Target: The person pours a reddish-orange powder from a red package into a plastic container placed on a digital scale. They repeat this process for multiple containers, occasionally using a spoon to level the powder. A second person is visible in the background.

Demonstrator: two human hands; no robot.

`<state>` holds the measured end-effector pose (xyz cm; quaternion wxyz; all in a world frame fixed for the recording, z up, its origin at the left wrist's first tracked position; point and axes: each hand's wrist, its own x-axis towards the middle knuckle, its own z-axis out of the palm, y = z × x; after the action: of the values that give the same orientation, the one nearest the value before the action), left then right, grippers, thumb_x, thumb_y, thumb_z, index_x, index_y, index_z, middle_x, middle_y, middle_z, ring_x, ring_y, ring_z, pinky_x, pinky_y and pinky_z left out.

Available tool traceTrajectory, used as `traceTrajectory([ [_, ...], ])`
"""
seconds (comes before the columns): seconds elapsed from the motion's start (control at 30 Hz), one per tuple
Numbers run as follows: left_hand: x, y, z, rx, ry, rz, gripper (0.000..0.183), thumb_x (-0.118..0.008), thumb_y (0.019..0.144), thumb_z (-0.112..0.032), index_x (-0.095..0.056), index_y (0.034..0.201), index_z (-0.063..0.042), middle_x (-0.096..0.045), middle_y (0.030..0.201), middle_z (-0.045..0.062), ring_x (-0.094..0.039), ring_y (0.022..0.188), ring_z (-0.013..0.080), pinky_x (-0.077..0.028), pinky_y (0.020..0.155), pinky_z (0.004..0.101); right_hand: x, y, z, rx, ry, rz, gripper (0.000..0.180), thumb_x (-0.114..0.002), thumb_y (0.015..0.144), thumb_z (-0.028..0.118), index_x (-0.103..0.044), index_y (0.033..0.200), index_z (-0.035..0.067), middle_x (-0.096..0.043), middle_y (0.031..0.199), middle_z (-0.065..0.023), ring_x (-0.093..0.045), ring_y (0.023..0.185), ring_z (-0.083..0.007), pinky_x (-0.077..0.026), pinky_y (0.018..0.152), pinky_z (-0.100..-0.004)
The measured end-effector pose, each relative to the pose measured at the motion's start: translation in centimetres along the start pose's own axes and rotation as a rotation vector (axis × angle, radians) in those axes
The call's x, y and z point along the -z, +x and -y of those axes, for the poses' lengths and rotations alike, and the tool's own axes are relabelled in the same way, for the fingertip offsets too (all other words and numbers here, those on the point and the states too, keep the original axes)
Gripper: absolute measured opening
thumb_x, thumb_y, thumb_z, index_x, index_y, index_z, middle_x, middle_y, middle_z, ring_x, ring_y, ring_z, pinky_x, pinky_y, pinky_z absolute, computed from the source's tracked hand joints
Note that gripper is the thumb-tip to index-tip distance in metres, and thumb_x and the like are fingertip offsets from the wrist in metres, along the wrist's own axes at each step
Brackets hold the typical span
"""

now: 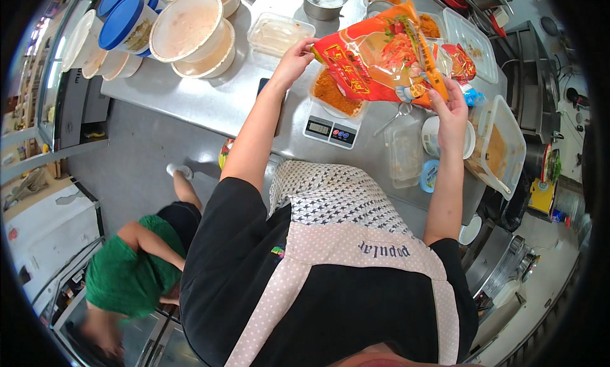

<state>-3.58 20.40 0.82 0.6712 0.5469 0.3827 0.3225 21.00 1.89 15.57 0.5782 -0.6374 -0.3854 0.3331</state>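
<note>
Between my two hands hangs a large red and orange printed food packet (371,47). My left hand (298,62) pinches one end of it, and my right hand (448,102) grips the lower corner at the other end. Partly hidden beneath the packet, a clear plastic tub of orange-brown powder (338,97) rests on a white digital kitchen scale (332,128) whose display is lit. A metal spoon (393,119) lies just right of the scale. Close to my right forearm stands a white round tub (431,137). A dark phone (262,85) lies partly behind my left forearm.
Stacked lidded tubs (190,28) and blue-lidded jars (125,24) crowd the steel table's (190,100) left side. A steel pot of white granules (326,2) stands at the back. A large plastic bin (500,147) is at right. Behind my left side, a person in green (136,267) bends over.
</note>
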Motion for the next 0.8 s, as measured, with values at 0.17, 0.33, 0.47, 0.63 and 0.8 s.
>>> traceTrajectory([
  [0.17, 0.4, 0.0, -1.1, -0.074, 0.093, 0.099, 0.03, -0.05, 0.078, 0.001, -0.052, 0.108, -0.006, -0.055, 0.099, 0.006, -0.05, 0.093, 0.0144, -0.04, 0.086, 0.0274, -1.0, -0.1, 0.8, 0.022, 0.015, 0.092, 0.033, -0.059, 0.078, 0.0, -0.049, 0.109, -0.002, -0.054, 0.106, -0.0085, -0.052, 0.096, -0.0116, -0.043, 0.081, -0.0234],
  [0.33, 1.5, -0.1, -2.1, -0.03, 0.133, 0.241, 0.035, -0.052, 0.08, -0.002, -0.049, 0.115, -0.001, -0.056, 0.104, 0.005, -0.05, 0.095, 0.0113, -0.039, 0.084, 0.0245, -1.2, 0.0, 1.7, -0.008, 0.02, 0.097, 0.027, -0.06, 0.078, 0.002, -0.051, 0.102, -0.002, -0.059, 0.095, -0.0079, -0.058, 0.084, -0.0117, -0.046, 0.074, -0.0222],
  [0.47, 2.2, -0.4, -1.9, 0.025, 0.1, 0.29, 0.032, -0.053, 0.082, -0.006, -0.05, 0.113, 0.0, -0.057, 0.104, 0.005, -0.051, 0.098, 0.0123, -0.038, 0.088, 0.0268, -1.1, -0.1, 2.3, -0.019, 0.074, 0.096, 0.023, -0.061, 0.077, 0.003, -0.053, 0.098, -0.002, -0.06, 0.091, -0.0067, -0.057, 0.081, -0.0093, -0.046, 0.071, -0.0201],
  [0.63, 2.2, -0.6, -1.3, 0.087, 0.071, 0.242, 0.034, -0.055, 0.08, -0.003, -0.051, 0.114, -0.002, -0.057, 0.1, 0.002, -0.051, 0.091, 0.0097, -0.039, 0.083, 0.0239, -1.2, 0.0, 2.6, 0.008, 0.043, 0.037, 0.017, -0.061, 0.077, 0.004, -0.056, 0.092, -0.001, -0.061, 0.085, -0.0051, -0.057, 0.075, -0.007, -0.045, 0.068, -0.0183],
  [0.8, 2.3, -0.8, -0.7, 0.032, -0.066, 0.253, 0.039, -0.052, 0.078, 0.005, -0.05, 0.116, -0.005, -0.057, 0.103, 0.003, -0.052, 0.091, 0.0093, -0.04, 0.081, 0.0225, -1.0, 0.4, 2.5, 0.03, 0.034, -0.02, 0.013, -0.061, 0.077, 0.004, -0.057, 0.089, -0.001, -0.061, 0.081, -0.0043, -0.057, 0.071, -0.0062, -0.045, 0.065, -0.0177],
])
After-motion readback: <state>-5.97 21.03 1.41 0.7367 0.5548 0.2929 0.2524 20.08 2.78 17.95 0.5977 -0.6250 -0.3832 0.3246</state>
